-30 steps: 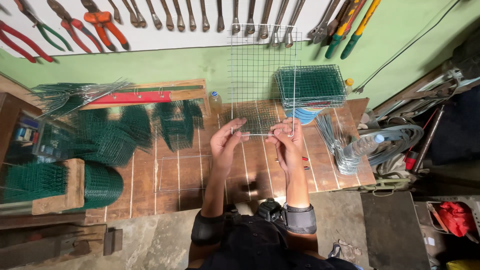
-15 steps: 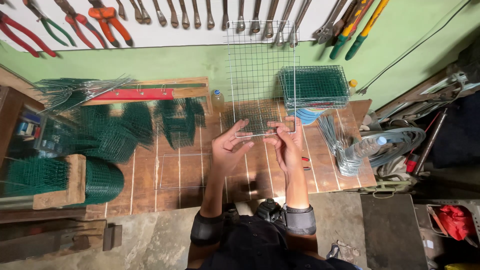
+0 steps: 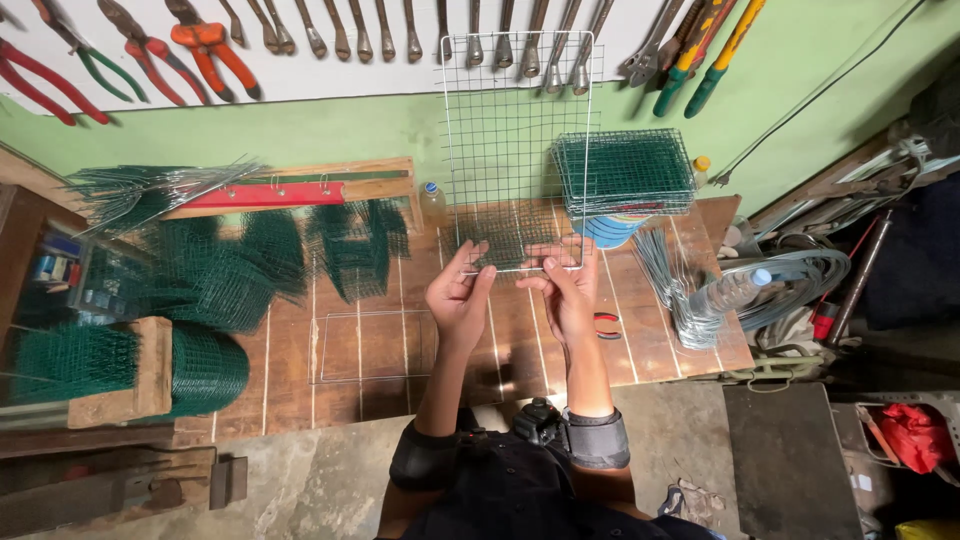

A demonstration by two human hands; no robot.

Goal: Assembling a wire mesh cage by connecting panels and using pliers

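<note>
Bare wire mesh panel (image 3: 515, 140) stands upright over the wooden workbench (image 3: 400, 345), left hand (image 3: 458, 296) and right hand (image 3: 566, 290) pinching its bottom edge, steadying it.

Red bag (image 3: 918, 437) half hidden; pliers (image 3: 40, 75) cropped

The only camera sits on my head and looks almost straight down in front of my body. At the bottom edge it catches my dark shirt and my forearms, so it is close to me, and my left hand (image 3: 458, 297) and right hand (image 3: 566, 290) are near the middle of the picture. The view is wide: it takes in the whole wooden workbench (image 3: 380, 350), the concrete floor (image 3: 310, 480) below it, and at the top the green wall (image 3: 300, 130) with hanging tools (image 3: 205, 45). There is no second view, so no part of the scene is shared.
</note>
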